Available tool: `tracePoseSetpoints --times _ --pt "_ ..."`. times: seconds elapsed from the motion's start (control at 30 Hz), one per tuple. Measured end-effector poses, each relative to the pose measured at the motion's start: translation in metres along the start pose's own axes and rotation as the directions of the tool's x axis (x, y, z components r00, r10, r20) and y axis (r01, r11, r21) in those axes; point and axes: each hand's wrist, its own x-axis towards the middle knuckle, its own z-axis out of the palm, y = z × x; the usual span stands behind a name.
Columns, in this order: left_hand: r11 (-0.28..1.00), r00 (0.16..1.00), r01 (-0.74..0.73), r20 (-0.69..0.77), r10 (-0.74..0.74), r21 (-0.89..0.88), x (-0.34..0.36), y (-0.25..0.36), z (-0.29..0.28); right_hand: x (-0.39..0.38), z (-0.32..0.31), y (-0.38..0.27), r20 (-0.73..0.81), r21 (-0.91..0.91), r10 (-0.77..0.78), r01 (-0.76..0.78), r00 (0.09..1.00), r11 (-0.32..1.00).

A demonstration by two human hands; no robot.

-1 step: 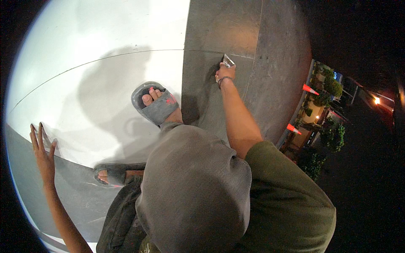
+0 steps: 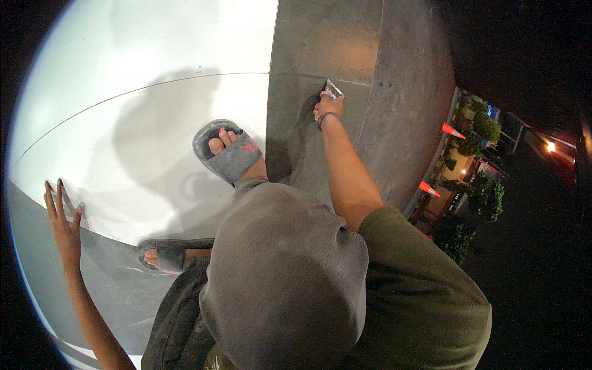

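Observation:
My right hand (image 2: 328, 106) is closed around a scraper with a flat metal blade (image 2: 333, 90), held at the dark grey surface (image 2: 296, 37) near a thin seam. The handle is hidden in my fingers. A dark band circles that wrist. Far to the left, my left hand (image 2: 64, 228) rests with fingers spread, its fingertips on the white surface (image 2: 166, 37) where it meets a grey area (image 2: 117, 277). It holds nothing.
Feet in dark slide sandals, one on the white part (image 2: 228, 154) and one lower left (image 2: 166, 256), stand between my hands. A rounded grey cloth shape (image 2: 283, 277) blocks the lower middle. Orange cones (image 2: 453, 131) and shrubs (image 2: 487, 126) lie beyond the right edge.

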Motion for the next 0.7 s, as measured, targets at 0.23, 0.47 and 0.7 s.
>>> tracePoseSetpoints --times 0.23,0.47,0.7 --pt "0.999 0.997 -0.011 -0.08 0.013 0.031 -0.001 0.001 0.018 -0.044 0.012 0.008 0.149 0.016 -0.093 0.092 0.984 0.996" --pt "0.999 1.0 -0.015 -0.004 0.015 0.035 -0.013 -0.031 0.016 -0.028 -0.05 -0.001 0.337 -0.366 -0.706 0.777 0.623 0.512" --pt "0.997 0.992 0.072 0.111 -0.068 -0.033 -0.009 -0.021 0.001 -0.016 -0.059 -0.065 0.746 -0.258 -0.636 0.966 0.197 -0.004"
